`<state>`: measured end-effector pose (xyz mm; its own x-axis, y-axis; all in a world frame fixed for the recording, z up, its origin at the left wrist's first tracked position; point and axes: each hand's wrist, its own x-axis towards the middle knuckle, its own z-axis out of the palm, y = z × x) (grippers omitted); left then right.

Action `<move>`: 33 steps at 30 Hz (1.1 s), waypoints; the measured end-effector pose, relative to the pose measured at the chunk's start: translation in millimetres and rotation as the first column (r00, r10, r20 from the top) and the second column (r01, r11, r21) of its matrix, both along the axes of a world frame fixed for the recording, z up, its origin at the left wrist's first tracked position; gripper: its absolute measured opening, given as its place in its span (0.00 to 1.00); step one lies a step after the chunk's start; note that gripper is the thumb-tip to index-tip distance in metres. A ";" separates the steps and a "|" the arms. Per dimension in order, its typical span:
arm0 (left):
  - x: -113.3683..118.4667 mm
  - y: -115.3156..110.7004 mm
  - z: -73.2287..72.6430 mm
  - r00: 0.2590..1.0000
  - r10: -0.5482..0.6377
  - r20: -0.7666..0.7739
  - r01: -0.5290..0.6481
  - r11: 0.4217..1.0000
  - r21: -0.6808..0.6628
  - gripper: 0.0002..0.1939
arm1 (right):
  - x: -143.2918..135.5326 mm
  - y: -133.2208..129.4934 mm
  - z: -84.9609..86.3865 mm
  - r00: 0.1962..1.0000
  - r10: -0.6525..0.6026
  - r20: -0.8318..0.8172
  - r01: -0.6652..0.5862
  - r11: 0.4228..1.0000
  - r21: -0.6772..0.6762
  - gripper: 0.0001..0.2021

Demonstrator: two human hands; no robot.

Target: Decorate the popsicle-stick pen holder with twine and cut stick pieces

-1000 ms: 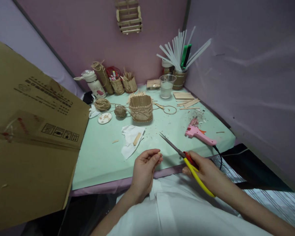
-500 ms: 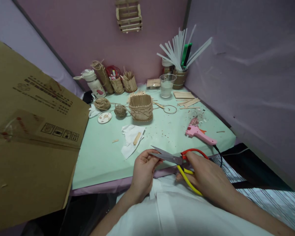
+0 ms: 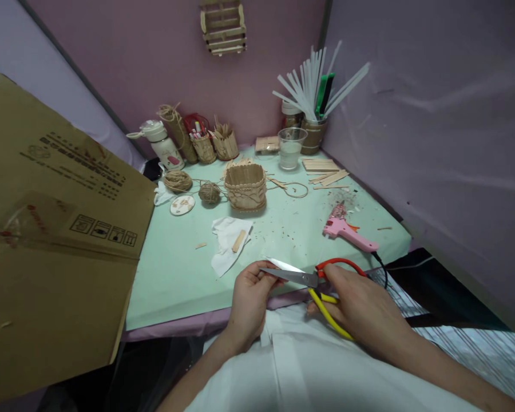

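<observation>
Our right hand point(image 3: 363, 297) grips the scissors point(image 3: 311, 280), their parted blades point(image 3: 289, 275) reaching leftward to the pinched fingertips point(image 3: 268, 281) of our left hand point(image 3: 248, 297) (what those hold, we cannot tell).

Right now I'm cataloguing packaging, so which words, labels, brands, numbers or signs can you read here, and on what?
No wording can be quoted.
Cardboard box: rows of dark print, too blurred to read.
Same box: four framed signs in a row, their pictures too small to make out surely.
Tape on the box: red marks, unreadable.
White bottle: a reddish-pink mark, no legible lettering.
</observation>
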<state>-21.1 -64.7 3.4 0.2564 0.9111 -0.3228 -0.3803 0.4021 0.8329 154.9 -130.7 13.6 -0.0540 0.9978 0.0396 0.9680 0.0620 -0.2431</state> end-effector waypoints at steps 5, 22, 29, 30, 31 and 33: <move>0.8 -0.2 4.2 1.000 -0.012 0.010 0.013 1.000 -0.011 0.05 | 1.4 -1.8 -0.9 0.999 -0.009 0.032 0.008 1.000 0.020 0.12; -1.7 -1.4 2.1 0.997 -0.076 0.031 0.078 0.995 -0.056 0.06 | 0.1 -2.9 3.6 0.999 -0.042 0.034 0.044 0.996 -0.076 0.11; -4.4 -1.1 5.6 0.995 -0.084 0.058 0.092 0.986 -0.138 0.08 | 11.3 5.3 6.4 0.922 -0.157 -0.354 0.113 0.983 -0.142 0.13; -5.0 -0.8 5.8 0.994 -0.086 0.070 0.096 0.984 -0.148 0.08 | 12.6 6.9 6.6 0.895 -0.172 -0.411 0.120 0.982 -0.149 0.14; -5.4 -0.5 5.9 0.993 -0.088 0.084 0.100 0.982 -0.158 0.08 | 13.0 8.4 6.6 0.867 -0.182 -0.464 0.122 0.980 -0.156 0.14; -5.6 -0.2 5.6 0.989 -0.093 0.115 0.112 0.979 -0.171 0.08 | 10.2 10.7 6.3 0.797 -0.198 -0.570 0.118 0.977 -0.175 0.15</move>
<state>-26.7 -64.9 9.0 0.3867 0.8094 -0.4419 -0.4120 0.5804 0.7025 165.1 -120.0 20.0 0.0984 0.9889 -0.1118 0.6349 -0.1489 -0.7581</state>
